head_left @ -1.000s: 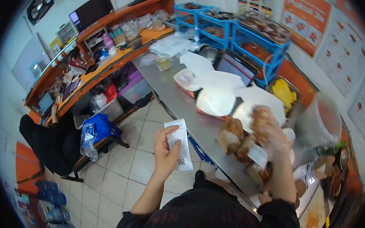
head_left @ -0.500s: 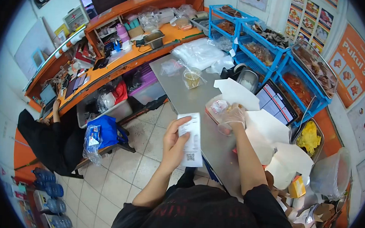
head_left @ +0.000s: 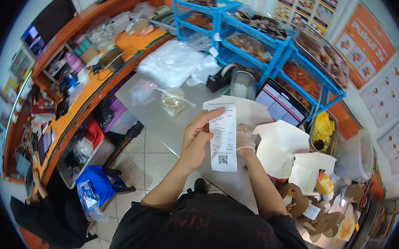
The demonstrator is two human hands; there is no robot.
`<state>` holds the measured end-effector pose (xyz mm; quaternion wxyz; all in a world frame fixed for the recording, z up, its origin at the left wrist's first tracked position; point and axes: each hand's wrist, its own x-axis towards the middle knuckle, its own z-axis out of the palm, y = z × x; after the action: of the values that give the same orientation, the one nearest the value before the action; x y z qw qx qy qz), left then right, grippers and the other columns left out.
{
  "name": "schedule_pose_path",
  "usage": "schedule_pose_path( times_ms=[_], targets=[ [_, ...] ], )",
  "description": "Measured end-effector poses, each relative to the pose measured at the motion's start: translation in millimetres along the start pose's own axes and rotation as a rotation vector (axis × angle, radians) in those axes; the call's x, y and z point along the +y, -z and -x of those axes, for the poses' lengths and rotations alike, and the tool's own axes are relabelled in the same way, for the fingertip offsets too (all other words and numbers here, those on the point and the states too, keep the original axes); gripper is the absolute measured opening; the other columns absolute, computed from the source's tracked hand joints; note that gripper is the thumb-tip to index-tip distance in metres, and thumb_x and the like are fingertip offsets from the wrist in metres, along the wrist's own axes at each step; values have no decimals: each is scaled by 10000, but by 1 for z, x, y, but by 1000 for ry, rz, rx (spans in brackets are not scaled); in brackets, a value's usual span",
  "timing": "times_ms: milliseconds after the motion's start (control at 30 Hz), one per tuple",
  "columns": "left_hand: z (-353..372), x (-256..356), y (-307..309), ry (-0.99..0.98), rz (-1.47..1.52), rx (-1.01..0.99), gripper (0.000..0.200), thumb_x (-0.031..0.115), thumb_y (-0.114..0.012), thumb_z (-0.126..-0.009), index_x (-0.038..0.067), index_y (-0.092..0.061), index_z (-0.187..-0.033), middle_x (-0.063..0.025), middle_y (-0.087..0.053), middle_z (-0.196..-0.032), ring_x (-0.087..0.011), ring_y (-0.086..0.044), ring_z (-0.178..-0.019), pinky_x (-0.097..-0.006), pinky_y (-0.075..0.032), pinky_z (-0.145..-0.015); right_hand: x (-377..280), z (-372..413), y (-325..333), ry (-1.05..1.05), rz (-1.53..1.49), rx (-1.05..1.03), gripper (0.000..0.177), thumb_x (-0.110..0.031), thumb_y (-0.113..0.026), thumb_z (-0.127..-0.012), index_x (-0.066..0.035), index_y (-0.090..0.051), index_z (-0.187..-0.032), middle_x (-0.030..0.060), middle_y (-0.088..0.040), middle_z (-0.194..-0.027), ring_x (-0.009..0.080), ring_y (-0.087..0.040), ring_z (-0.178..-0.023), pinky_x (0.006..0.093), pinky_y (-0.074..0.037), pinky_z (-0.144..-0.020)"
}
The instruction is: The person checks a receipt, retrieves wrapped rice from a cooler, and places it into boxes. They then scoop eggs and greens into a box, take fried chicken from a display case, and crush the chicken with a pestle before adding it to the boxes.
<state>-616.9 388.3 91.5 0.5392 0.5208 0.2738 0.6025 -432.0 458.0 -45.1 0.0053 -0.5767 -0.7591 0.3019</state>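
Note:
A long printed receipt (head_left: 224, 139) with a QR code at its lower end is pinched in my left hand (head_left: 195, 142), thumb in front. Behind it, my right hand (head_left: 246, 140) wears a clear plastic glove; the paper covers its fingers, so their grip is hidden. Right there stands an open white takeaway box whose raised lid (head_left: 257, 110) shows above the receipt, with its inside mostly covered. Two more open white boxes, one nearer (head_left: 280, 141) and one further right (head_left: 307, 170), stand beside my right forearm.
On the metal table (head_left: 139, 107) lie a tied bag of yellowish food (head_left: 173, 101) and white plastic bags (head_left: 173, 63). A tablet (head_left: 281, 102) leans before blue racks (head_left: 254, 50) of packed food. At right are a tray of yellow stuff (head_left: 323, 130) and a clear tub (head_left: 355, 157). A person in black (head_left: 50, 211) sits lower left.
My view has swung to the right. The receipt in my left hand has moved across in front of my gloved right hand and the box, both of which were in plain sight before.

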Motion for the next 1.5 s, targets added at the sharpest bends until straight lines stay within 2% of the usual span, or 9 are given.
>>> schedule_pose_path(
  times_ms=[133,433,667,733,800,867,933,1300,1500],
  targets=[
    [-16,-8,-31,57,93,-82,541,-62,-380,-742,-29,-538,-1259,-102,-515,-1170,-173,-542,-1098,-278,-439,-904,-14,77,51,196,-457,-26,445,-149,-532,-884,-55,-475,-1316,135,-648,-1106,258,-605,-1027,330,-441,-928],
    [-21,-53,-131,10,27,-263,562,-144,-465,-766,-13,-484,-1312,-93,-495,-1178,-154,-564,-1047,-255,-460,-856,66,283,199,-84,-854,571,295,-188,-559,-932,-6,-603,-1161,69,-636,-1071,134,-571,-1004,275,-427,-927],
    [-10,-76,-208,7,-84,-294,510,-102,-534,-812,-40,-462,-1314,-101,-490,-1217,-167,-571,-1063,-272,-472,-883,245,298,252,-300,-917,581,283,-198,-566,-912,-50,-590,-1152,12,-637,-922,110,-582,-901,247,-447,-802],
    [-8,-82,-221,14,-108,-285,509,-98,-543,-815,-41,-461,-1314,-104,-485,-1232,-172,-568,-1077,-272,-473,-886,299,280,257,-454,-823,353,268,-246,-585,-882,-65,-631,-1074,21,-634,-1005,148,-587,-937,287,-463,-825],
    [-9,-89,-230,-1,-142,-247,523,-105,-557,-806,-48,-454,-1316,-108,-476,-1256,-183,-557,-1110,-277,-478,-891,446,242,246,131,-718,-47,277,-232,-577,-846,-92,-648,-1074,67,-650,-1053,231,-612,-947,327,-478,-835],
    [-13,-96,-236,-1,-166,-247,530,-111,-558,-803,-49,-449,-1318,-107,-474,-1260,-185,-552,-1120,-280,-478,-895,406,237,248,237,824,109,271,-238,-571,-813,-104,-669,-1028,117,-639,-1080,295,-607,-971,362,-482,-842],
    [-16,-96,-240,17,-235,-213,543,-129,-550,-796,-54,-439,-1323,-105,-473,-1264,-187,-550,-1127,-286,-477,-901,384,215,244,-354,253,49,254,-254,-581,-798,-105,-678,-980,124,-625,-1119,316,-601,-984,383,-482,-854],
    [-40,-124,-258,69,-266,-202,533,-149,-520,-796,-42,-459,-1315,-97,-482,-1180,-167,-561,-1075,-258,-457,-895,410,159,176,-193,556,189,337,-73,-649,-635,-75,-658,-971,153,-626,-917,342,-587,-998,405,-498,-849],
    [-44,-133,-250,152,-166,-189,615,-165,-489,-764,-8,-427,-1355,-90,-457,-1220,-170,-544,-1115,-267,-448,-906,410,146,169,-277,378,272,326,-172,-629,-771,-49,-562,-1066,187,-600,-984,346,-623,-921,435,-512,-786]
  ],
)
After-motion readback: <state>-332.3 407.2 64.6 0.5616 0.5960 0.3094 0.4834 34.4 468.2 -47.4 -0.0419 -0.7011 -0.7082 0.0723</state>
